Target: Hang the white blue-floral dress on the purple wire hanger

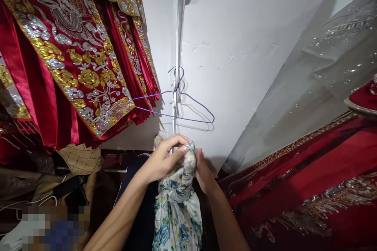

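A floral cloth garment (178,219), white with blue and green flowers, hangs down in front of me with its upper part bunched. My left hand (169,155) grips the bunched top, thumb and fingers closed on the fabric. On the other side, my right hand (203,170) is against the cloth, its thumb pointing up; most of its fingers are hidden behind the fabric. Just beyond both hands, a purple wire hanger (191,119) hangs by the white wall with no garment on it.
Red garments with gold and silver embroidery (88,66) hang at the left. To the right are a sheer sparkling fabric (321,55) and a red beaded garment (309,172). A tan quilted item (81,159) and a black device with white cables (70,186) lie at lower left.
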`<state>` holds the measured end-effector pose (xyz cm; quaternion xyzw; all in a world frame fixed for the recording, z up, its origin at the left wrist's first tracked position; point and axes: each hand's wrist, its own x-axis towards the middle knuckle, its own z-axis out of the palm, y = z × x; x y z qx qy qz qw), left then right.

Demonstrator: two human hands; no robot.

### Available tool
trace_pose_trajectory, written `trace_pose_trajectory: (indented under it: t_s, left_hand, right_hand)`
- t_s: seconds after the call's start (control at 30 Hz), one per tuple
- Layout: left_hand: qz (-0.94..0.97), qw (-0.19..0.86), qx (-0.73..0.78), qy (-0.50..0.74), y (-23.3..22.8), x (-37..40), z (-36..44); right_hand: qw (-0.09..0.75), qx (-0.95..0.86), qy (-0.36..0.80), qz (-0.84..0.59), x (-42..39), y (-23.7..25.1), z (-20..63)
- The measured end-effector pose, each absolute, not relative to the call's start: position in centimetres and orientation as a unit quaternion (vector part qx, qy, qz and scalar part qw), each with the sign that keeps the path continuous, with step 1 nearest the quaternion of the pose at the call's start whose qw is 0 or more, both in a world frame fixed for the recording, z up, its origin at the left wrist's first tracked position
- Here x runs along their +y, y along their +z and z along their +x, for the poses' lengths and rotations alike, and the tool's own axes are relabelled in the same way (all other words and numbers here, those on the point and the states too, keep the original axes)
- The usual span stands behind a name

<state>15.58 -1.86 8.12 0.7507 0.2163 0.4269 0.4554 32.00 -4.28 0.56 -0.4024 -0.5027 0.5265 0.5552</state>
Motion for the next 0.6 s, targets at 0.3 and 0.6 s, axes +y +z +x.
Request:
trace_pose_trajectory:
  t_s: [0.3, 0.6]
  left_hand:
    - [0.74, 0.503, 0.266, 0.359, 5.3, -0.1, 12.5]
    - [0.894, 0.255, 0.356, 0.097, 4.7, 0.4, 8.3]
  right_hand:
    - [0.402, -0.523, 0.643, -0.389, -3.1, 7.6, 33.1]
    - [0.608, -0.586, 0.358, -0.4, 1.4, 11.1, 37.3]
